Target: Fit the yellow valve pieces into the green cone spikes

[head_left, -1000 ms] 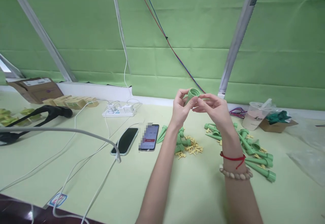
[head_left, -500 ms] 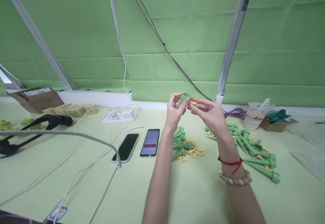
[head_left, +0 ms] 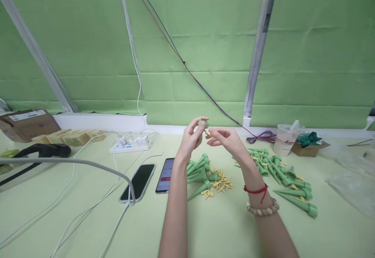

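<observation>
Raised above the table, my left hand (head_left: 189, 141) is closed around a green plastic spike (head_left: 206, 124); only its cup-like top shows between the fingers. My right hand (head_left: 228, 139) pinches a small yellow plastic valve (head_left: 208, 133) against the spike's side, just below the top. How far the valve sits in the spike is too small to tell. Under the hands lie a pile of green spikes (head_left: 200, 176) and a heap of loose yellow valves (head_left: 225, 182). To the right is another group of green spikes (head_left: 295, 192) with yellow valves among them.
Two phones (head_left: 140, 182) (head_left: 164, 176) lie left of the spikes. White cables cross the left side from a power strip (head_left: 131, 145). Behind stand wooden blocks (head_left: 74, 137), a cardboard box (head_left: 29, 125), a plastic cup (head_left: 284, 141) and a small carton (head_left: 307, 149). Clear plastic bags (head_left: 351, 189) lie right.
The camera view has shifted slightly. The spike's top has tilted so its open mouth no longer faces me, and my right hand keeps the yellow valve close against it.
</observation>
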Tool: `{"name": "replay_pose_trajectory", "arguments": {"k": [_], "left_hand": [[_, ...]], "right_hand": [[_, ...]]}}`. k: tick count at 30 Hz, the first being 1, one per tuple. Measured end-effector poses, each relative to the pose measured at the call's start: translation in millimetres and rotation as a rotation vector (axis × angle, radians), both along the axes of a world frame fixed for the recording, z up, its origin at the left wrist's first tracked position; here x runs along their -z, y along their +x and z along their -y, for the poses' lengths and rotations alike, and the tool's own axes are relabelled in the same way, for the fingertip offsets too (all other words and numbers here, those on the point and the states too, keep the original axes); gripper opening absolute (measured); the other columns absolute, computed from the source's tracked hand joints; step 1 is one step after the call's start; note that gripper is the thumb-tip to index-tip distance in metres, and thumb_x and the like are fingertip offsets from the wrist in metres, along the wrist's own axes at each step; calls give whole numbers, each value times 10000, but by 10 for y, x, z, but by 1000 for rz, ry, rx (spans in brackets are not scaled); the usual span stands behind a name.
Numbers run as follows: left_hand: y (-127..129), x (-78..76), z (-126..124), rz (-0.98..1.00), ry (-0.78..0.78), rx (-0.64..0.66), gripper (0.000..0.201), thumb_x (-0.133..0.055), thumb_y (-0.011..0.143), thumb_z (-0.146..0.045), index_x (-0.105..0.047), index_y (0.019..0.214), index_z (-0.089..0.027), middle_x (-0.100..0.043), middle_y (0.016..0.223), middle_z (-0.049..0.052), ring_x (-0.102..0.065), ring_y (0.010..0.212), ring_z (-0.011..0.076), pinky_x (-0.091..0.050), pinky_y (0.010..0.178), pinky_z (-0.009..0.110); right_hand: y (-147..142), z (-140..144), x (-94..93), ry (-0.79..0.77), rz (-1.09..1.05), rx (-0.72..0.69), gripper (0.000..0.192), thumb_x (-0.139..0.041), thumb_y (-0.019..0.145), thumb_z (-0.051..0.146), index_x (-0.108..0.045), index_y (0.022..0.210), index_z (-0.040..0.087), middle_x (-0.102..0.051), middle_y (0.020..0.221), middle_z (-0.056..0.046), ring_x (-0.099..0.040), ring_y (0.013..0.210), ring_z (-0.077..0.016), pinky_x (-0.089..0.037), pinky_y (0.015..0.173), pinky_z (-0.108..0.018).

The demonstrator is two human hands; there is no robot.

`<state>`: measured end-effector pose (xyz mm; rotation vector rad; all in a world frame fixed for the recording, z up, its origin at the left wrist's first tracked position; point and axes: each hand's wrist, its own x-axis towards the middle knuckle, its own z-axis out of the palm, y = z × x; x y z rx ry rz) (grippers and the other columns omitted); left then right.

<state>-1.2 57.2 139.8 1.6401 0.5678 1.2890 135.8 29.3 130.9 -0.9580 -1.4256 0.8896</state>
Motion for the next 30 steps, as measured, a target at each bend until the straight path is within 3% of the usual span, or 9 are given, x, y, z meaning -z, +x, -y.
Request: {"name": "replay_pose_trajectory", "arguments": {"k": [3,5,10,15,18,21,24,27,30], "left_hand": [[-57,11,43,-32,0,-5,348,-557,767,-492,-574,991,-226,-349,519,-75,-202,339,18,-125,346,191],[-82,30,52,-42,3,-36,337,-586,747,-474,-584,975,-225,-464,645,-45,-228,369,6,-163,358,183],[-91,99,-11,-83,21,-277,292,-603,734,-443,-627,922,-220,-570,974,19,-363,483,20,-282,424,172],[-123,125,-106,-55,-98,-403,327,-559,756,-472,-614,918,-193,-574,871,28,-339,472,27,-276,405,155],[-194,94,-123,4,-107,-503,317,-519,785,-463,-576,931,-188,-551,829,14,-285,416,8,-240,362,146],[-283,63,-110,-87,-62,-469,337,-539,768,-468,-572,972,-202,-538,843,9,-264,361,-9,-216,317,159],[-338,138,-161,-310,-47,-367,368,-618,702,-464,-594,961,-204,-535,830,7,-361,375,0,-318,349,163],[-308,400,-353,-602,-136,-192,414,-662,654,-462,-599,961,-193,-549,801,9,-485,437,45,-403,411,181],[-203,765,-613,-805,-254,-184,373,-666,665,-383,-606,965,-169,-561,717,-2,-509,466,66,-437,460,196]], "right_hand": [[12,9,3,-76,-38,-186,353,-691,643,452,-667,796,135,-662,772,-44,-629,672,-127,-531,705,-286],[-10,-6,35,-59,-63,-192,320,-734,601,396,-648,775,142,-645,735,-19,-618,664,-122,-529,698,-289],[-162,-87,161,288,46,149,159,-701,638,276,-602,633,151,-594,697,-23,-597,674,-144,-528,579,-263],[-223,-121,190,571,241,259,121,-589,702,149,-594,584,176,-528,682,-5,-569,659,-123,-529,572,-246],[-130,-88,131,588,226,310,136,-596,698,156,-575,565,174,-532,702,-10,-574,679,-125,-514,549,-227],[45,-57,98,416,247,283,111,-644,683,222,-581,613,164,-589,683,-14,-589,640,-125,-495,526,-220],[245,-105,177,77,486,73,141,-687,638,249,-584,616,155,-632,636,-15,-596,577,-123,-460,496,-211],[389,-263,385,-392,646,-137,211,-745,560,252,-598,677,157,-648,616,-22,-615,562,-141,-451,465,-209],[441,-464,645,-728,744,-166,314,-780,504,231,-585,741,165,-655,594,-14,-650,635,-165,-495,568,-241]]}}
